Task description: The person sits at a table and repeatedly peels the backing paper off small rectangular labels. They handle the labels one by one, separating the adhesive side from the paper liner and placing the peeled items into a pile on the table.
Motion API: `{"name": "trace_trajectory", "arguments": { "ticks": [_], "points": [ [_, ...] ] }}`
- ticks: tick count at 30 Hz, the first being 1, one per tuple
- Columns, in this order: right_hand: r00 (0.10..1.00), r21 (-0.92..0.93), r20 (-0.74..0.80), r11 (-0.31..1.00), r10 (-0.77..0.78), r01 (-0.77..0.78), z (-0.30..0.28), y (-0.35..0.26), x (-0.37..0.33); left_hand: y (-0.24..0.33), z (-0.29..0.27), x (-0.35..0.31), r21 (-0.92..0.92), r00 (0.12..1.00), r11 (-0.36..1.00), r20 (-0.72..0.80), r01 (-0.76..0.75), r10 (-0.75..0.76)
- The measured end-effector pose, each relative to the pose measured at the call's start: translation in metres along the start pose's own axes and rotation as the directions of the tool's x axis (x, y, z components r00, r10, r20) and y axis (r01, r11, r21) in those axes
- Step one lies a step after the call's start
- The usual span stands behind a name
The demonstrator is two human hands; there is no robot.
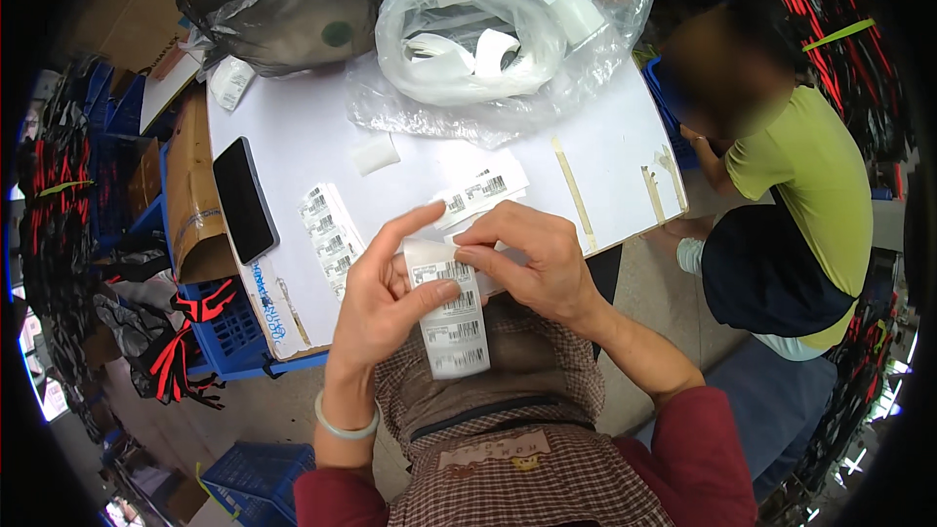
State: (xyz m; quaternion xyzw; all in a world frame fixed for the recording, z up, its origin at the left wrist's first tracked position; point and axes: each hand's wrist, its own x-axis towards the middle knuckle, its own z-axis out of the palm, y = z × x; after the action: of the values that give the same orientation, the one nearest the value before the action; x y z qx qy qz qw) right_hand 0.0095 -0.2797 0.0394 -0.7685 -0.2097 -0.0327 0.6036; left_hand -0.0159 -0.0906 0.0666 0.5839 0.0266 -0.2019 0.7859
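A strip of white barcode labels (pixel 455 332) hangs between my hands over the near table edge, its lower end in front of my checked apron. My left hand (pixel 383 283) grips the strip, with the thumb pressed on its face. At its top edge, my right hand (pixel 532 259) pinches the strip between thumb and fingers. Just past my hands lies a stack of label sheets (pixel 480 189). More barcode label strips (pixel 327 229) lie to the left of my left hand.
A black phone (pixel 245 199) lies at the table's left side. Farther back stand a clear plastic bag (pixel 410 15) with label rolls inside and a dark plastic bag (pixel 293 20). A cardboard box (pixel 192 190) sits left of the table. Another person in a yellow-green shirt (pixel 805 176) crouches at right.
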Motion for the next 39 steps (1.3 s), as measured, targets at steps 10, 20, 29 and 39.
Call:
{"name": "trace_trajectory", "arguments": {
  "ticks": [10,20,29,39],
  "points": [
    [0.992,-0.044,0.113,0.998,-0.047,0.052,-0.016,-0.001,-0.031,-0.026,0.010,-0.026,0.219,0.996,0.972,-0.040,0.085,-0.078],
    [0.780,0.285,0.191,0.727,0.596,-0.625,-0.056,0.006,-0.004,-0.042,0.003,-0.011,0.364,0.956,0.906,-0.267,0.215,-0.119],
    [0.755,-0.055,0.231,0.783,0.613,-0.619,-0.038,0.014,0.008,-0.045,0.008,0.025,0.698,0.953,0.663,-0.290,0.272,-0.086],
    [0.788,-0.113,0.190,0.810,0.586,-0.575,-0.035,0.022,0.005,-0.047,0.004,0.029,0.653,0.954,0.703,-0.268,0.282,-0.134]
  ]
}}
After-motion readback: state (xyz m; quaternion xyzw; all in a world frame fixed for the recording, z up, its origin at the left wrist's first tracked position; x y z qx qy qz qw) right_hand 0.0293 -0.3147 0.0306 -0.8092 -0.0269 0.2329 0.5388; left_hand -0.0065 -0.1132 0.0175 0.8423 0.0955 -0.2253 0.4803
